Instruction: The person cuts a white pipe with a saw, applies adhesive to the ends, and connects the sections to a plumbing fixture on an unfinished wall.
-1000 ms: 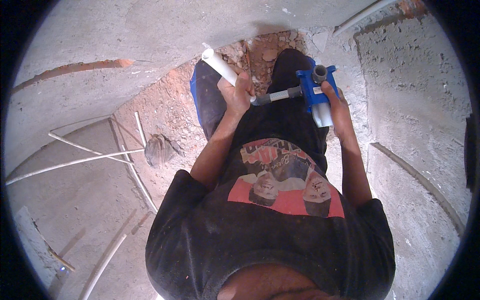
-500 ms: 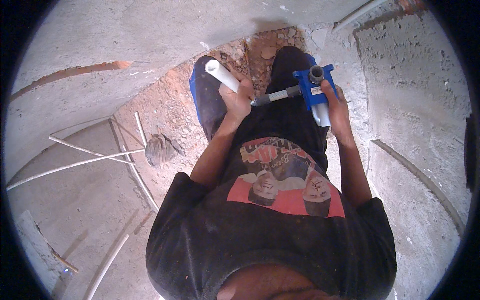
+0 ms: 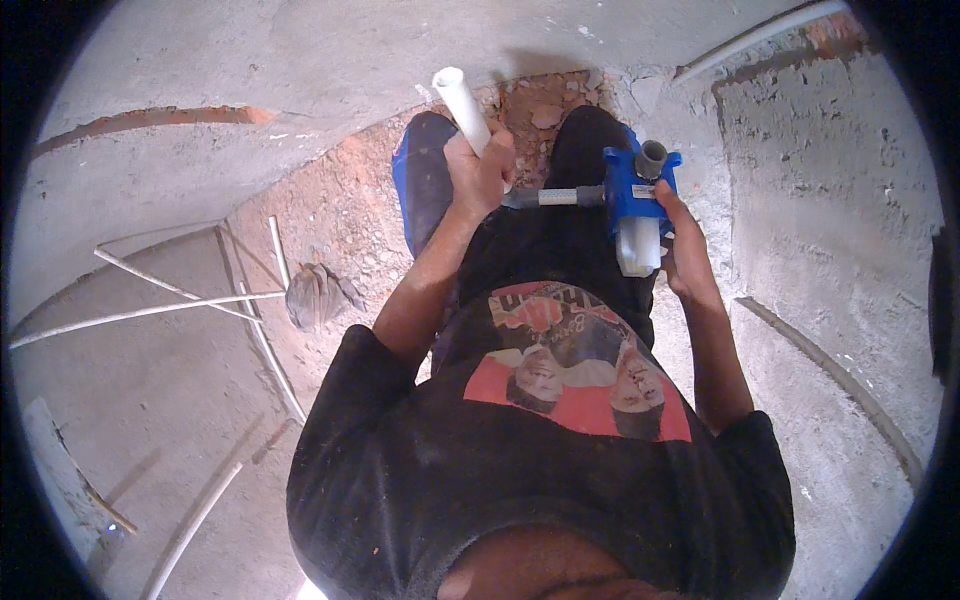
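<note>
My left hand (image 3: pixel 480 172) is closed around a white plastic pipe (image 3: pixel 462 108), which tilts up and away with its open end at the top. Below that fist, a grey elbow fitting (image 3: pixel 520 199) joins a short light pipe piece (image 3: pixel 557 196) running right into a grey socket (image 3: pixel 590 195). The socket meets a blue plastic valve body (image 3: pixel 630 195) with a grey round stub (image 3: pixel 651 157) on top and a white part (image 3: pixel 638 246) hanging below. My right hand (image 3: pixel 684 245) grips the blue body from its right side, thumb on its face; its other fingers are partly hidden.
Rubble (image 3: pixel 545 110) and broken brick cover the ground between my knees. Rough plastered walls (image 3: pixel 830 200) stand close on both sides. On the left lie several thin white pipes (image 3: pixel 150 318) and a dark crumpled bag (image 3: pixel 315 297). Another pipe (image 3: pixel 765 38) runs along the upper right wall.
The white pipe has swung to a steeper angle and its open end has moved up and right. The blue valve body has shifted slightly right and down, and the connecting pipe is now more level.
</note>
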Demonstrator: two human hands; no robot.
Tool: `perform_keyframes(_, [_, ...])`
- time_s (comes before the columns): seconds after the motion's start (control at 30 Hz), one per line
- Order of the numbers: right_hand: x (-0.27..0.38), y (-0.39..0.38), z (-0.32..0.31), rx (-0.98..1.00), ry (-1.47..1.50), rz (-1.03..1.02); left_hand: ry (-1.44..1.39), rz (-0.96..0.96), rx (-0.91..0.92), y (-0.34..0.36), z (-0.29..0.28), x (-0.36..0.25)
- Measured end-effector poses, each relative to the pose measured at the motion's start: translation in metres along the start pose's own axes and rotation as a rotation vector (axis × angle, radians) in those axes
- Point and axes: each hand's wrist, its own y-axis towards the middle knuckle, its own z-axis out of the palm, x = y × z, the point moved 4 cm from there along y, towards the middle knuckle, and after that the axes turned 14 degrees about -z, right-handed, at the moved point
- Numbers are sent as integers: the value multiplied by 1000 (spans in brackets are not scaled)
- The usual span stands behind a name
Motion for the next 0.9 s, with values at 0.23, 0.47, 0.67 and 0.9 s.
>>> perform_keyframes(0.23, [-7,-21,24,67,156,101,146,-78,17,-7,-14,-24])
perform_keyframes(0.47, [-51,-18,31,193,28,113,49,-174,-78,-32,-48,5])
perform_keyframes(0.67, [-36,-18,21,239,-188,107,17,-128,-110,-36,-54,13])
perform_keyframes(0.9, [-2,-4,9,284,-790,-269,-83,-95,-70,-33,-54,9])
